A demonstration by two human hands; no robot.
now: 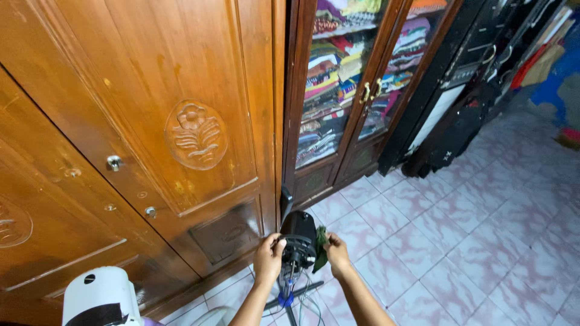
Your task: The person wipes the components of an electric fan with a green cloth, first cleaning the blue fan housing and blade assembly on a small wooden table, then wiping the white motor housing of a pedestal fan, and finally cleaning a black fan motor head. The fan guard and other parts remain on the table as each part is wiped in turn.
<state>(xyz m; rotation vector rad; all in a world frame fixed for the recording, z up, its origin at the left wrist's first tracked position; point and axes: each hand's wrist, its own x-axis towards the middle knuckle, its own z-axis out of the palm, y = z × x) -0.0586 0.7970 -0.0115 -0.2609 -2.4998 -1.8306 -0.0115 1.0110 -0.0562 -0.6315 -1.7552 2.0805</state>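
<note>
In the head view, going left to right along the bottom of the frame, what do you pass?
White appliance top → left hand → black fan motor → green cloth → right hand → pink marbled floor tiles.

A single head-worn camera looked steeply down from standing height, tilted, facing the wooden wardrobe (151, 121) and tiled floor (471, 241); both hands sat low in frame, fairly distant.

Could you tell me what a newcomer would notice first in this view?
Low in the middle, the left hand and the right hand, which presses a green cloth, flank a black fan motor. Above left stands a carved wooden wardrobe; beside it, a glass-door cabinet holds folded clothes.
</note>
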